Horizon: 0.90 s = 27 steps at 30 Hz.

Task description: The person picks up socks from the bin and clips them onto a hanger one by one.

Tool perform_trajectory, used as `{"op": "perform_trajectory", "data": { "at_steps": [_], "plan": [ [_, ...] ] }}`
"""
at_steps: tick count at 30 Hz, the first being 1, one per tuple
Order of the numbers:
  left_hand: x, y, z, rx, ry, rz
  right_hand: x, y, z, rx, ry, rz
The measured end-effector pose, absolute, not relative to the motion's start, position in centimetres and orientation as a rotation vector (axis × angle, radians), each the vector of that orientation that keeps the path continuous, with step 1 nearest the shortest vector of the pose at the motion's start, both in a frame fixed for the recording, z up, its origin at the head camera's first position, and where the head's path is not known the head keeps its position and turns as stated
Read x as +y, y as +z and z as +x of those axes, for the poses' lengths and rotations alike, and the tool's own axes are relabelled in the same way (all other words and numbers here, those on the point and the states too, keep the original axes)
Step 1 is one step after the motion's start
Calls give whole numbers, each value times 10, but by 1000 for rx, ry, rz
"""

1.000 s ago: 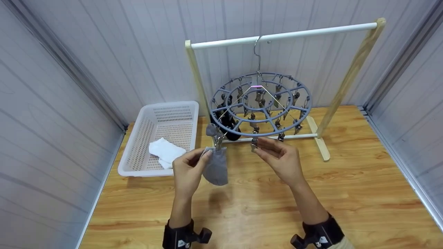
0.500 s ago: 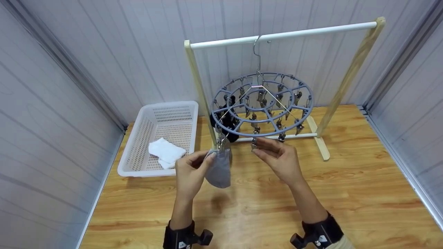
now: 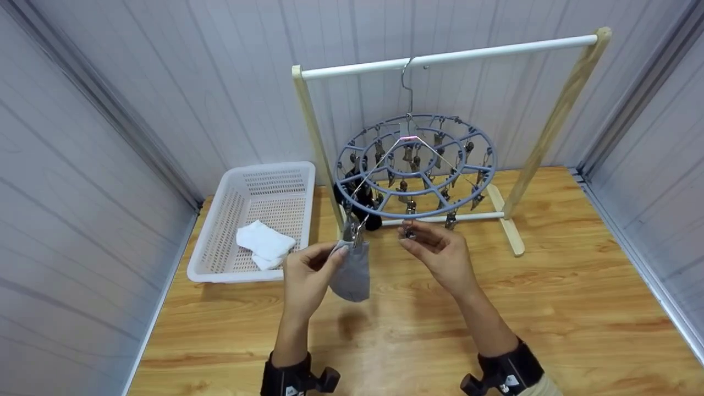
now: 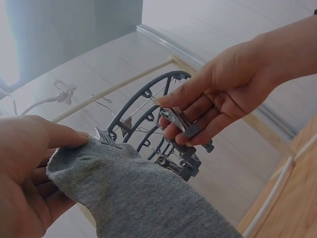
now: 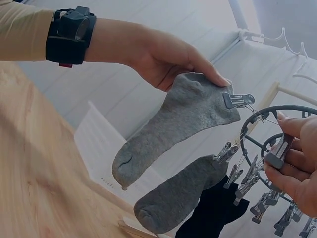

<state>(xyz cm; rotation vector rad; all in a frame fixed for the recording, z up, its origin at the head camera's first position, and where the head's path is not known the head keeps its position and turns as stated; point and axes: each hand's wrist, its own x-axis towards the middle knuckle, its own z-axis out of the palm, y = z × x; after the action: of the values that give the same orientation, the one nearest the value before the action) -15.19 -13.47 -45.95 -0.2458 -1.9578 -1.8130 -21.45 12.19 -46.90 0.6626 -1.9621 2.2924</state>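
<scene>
My left hand (image 3: 305, 283) pinches the cuff of a grey sock (image 3: 352, 275) between thumb and fingers. A metal clip (image 5: 237, 100) of the round hanger (image 3: 426, 179) bites the cuff right by that thumb. To the right, my right hand (image 3: 443, 258) pinches another clip (image 4: 178, 121), hanging at the ring's front, with no cloth seen in it. In the right wrist view a second grey sock (image 5: 178, 196) hangs from its own clip, with a black sock (image 5: 210, 213) behind it.
The blue-grey ring hangs by a hook from the white rail (image 3: 495, 52) of a wooden-sided rack. Several unused clips dangle under it. A white plastic basket (image 3: 197, 272) with white socks (image 3: 264, 242) in it stands at left. Panelled walls enclose the wooden surface.
My left hand and the grey sock have shifted a little right and down. The hanger has swayed slightly. My right hand keeps its clip, now tilted, and has dropped slightly.
</scene>
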Motion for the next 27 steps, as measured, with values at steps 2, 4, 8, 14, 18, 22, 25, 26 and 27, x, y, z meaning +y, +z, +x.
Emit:
{"op": "perform_trajectory", "data": {
  "at_steps": [2, 4, 8, 14, 18, 22, 25, 26, 27],
  "plan": [
    [-135, -461, -152, -1959, -1812, -243, 122, -469, -214, -1936, 2316, 674],
    [-135, -461, -152, -1962, -1807, -243, 123, -468, -213, -1920, 2335, 675],
    [-136, -463, -153, -1978, -1784, -240, 125, -467, -211, -1943, 2315, 667],
    [-138, -466, -155, -2016, -1770, -227, 126, -463, -209, -1981, 2285, 647],
    [-140, -467, -157, -2061, -1748, -199, 127, -462, -209, -1965, 2314, 637],
    [-142, -467, -158, -2107, -1707, -161, 129, -461, -210, -1956, 2322, 638],
    [-143, -467, -159, -2123, -1696, -148, 129, -460, -210, -1955, 2316, 621],
    [-144, -468, -159, -2123, -1700, -149, 129, -460, -210, -1957, 2315, 611],
    [-144, -468, -160, -2124, -1703, -148, 129, -459, -209, -1961, 2312, 598]
  ]
}}
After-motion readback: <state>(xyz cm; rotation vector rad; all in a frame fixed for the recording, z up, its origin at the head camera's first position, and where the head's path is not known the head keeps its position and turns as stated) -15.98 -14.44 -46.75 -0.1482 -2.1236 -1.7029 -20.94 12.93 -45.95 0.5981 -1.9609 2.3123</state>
